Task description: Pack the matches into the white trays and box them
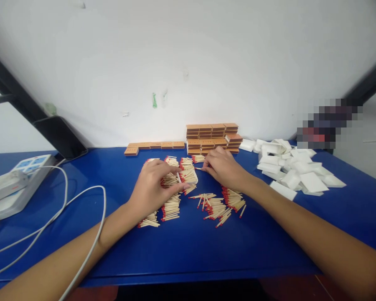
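My left hand (152,182) grips a small white matchbox tray (196,180) between thumb and fingers. Red-tipped matches lie inside that tray. To its right, my right hand (224,167) pinches a single match (198,168) by its plain end, close to the tray's far right corner. Rows of loose matches (171,207) spread under and around my left hand, partly hidden by it. A scattered heap of matches (215,207) lies below my right hand, with another bunch (233,198) beside it near the wrist.
Orange matchboxes (211,143) are stacked against the wall, with a low row of boxes (156,145) to their left. White empty trays (293,167) are piled at the right. A power strip (21,184), white cable (104,205) and black phone-like slab (61,136) occupy the left of the blue table (188,251).
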A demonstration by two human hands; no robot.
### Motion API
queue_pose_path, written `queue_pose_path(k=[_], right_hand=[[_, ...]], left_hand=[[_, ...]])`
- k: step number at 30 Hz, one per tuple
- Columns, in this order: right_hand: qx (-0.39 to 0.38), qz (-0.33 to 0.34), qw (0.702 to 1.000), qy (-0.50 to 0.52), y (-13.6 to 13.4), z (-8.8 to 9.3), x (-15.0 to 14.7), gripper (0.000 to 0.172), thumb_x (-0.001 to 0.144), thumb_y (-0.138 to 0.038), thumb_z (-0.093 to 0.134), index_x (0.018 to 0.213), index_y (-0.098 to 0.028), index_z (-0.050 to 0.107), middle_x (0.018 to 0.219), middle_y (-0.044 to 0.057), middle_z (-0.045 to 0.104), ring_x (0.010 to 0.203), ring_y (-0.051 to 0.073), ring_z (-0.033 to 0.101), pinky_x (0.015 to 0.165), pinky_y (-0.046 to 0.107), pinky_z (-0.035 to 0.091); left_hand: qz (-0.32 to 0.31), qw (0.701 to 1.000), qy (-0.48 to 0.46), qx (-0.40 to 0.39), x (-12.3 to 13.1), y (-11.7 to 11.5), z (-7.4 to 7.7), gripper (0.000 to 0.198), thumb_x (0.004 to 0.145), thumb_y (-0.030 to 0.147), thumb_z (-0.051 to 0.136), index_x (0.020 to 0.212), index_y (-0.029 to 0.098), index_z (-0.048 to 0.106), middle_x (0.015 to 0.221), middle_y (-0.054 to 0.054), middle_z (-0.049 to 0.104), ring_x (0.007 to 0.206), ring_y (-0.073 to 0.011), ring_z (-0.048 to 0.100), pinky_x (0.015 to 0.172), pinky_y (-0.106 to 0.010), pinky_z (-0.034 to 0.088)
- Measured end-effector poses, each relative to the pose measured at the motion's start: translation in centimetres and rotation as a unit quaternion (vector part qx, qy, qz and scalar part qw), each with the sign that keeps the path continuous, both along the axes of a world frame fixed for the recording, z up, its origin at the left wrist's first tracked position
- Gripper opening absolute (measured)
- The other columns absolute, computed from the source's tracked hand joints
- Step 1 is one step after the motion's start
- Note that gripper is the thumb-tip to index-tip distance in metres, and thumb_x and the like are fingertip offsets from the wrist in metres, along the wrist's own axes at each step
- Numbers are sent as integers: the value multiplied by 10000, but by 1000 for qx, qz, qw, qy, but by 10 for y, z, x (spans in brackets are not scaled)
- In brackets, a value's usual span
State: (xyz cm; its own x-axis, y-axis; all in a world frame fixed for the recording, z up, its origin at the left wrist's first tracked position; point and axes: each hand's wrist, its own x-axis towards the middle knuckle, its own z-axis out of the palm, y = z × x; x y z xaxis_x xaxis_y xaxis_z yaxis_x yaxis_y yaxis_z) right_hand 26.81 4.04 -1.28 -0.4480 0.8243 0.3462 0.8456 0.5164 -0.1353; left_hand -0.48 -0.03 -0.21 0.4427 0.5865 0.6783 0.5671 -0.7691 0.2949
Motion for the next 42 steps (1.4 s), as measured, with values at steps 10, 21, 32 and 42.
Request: queue_pose_path(k=[10,21,32,42], right_hand=[[9,134,985,109,-41,37,-15,186,1061,-355,572,919,-247,623,983,69,657,1015,287,529,911,458,450],[30,156,978,133,-42,33,-21,119,1056,-323,605,987,-236,648,1014,77,676,1010,274,533,925,446,449],[8,150,983,109,-42,32,-22,146,1057,-313,579,941,-236,622,971,77,663,980,274,541,902,445,465],[25,151,982,112,-46,34,-24,189,1085,-332,519,943,-236,599,975,86,652,967,278,528,889,441,446]], left_hand=[[2,1000,-3,3,-1,0,-2,430,833,574,850,1054,214,776,934,-47,802,883,-237,710,843,-412,512],[-41,999,2,12,0,-1,2,381,826,481,888,1056,205,761,959,-43,810,881,-222,708,861,-388,518],[-48,999,-2,-5,1,-4,4,395,838,517,869,1082,220,777,981,-57,809,907,-232,713,876,-400,536],[-44,999,-4,2,1,-4,4,378,830,494,882,1067,220,772,965,-43,809,893,-221,709,877,-395,533]])
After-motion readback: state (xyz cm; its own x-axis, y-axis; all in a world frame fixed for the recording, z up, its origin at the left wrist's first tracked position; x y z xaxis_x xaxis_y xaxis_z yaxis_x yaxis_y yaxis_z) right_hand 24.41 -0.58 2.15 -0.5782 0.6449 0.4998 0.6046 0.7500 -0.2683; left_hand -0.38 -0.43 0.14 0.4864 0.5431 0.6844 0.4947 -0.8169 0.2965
